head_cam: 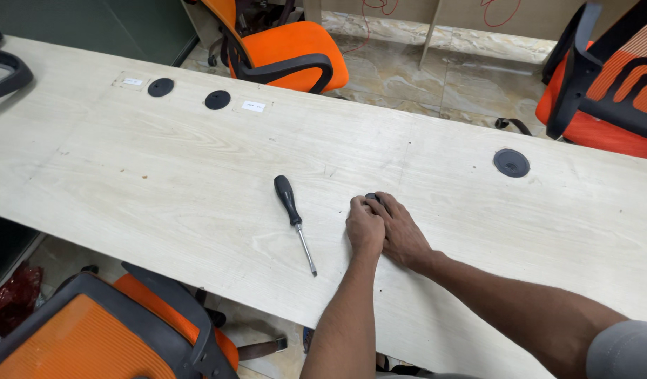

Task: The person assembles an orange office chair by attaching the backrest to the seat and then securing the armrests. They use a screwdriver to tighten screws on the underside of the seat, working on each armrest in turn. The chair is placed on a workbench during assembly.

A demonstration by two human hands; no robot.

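**Both hands bunched over a small dark object on the pale desk**

Presently I log both hands side by side on the long, pale wood-grain laminate desk [162, 161], near its front edge. My left hand [365, 228] lies knuckles up with its fingers curled in, touching the right hand [402, 235], which lies flat beside it with fingers stretched forward. Between the fingertips of the two sits a small, dark, rounded object [372, 198]; only its top edge shows, so I cannot tell what it is. The fingers of both hands are pressed close around it, but whether either hand truly pinches it or merely rests against it I cannot tell.

Just to the left of the left hand, apart from it, lies a screwdriver with a black handle and thin steel shaft [294, 221], flat on the desk, handle away from me, tip pointing toward the near edge.

Containers: I see no boxes or trays. The desk top has three round black cable-port caps set flush in it: two close together at far left [160, 87] [217, 100] and one at far right [511, 163]. All three are shut, so their contents are not visible.

Orange mesh office chairs with black frames stand behind the desk [288, 49] and at the near left corner [92, 330].
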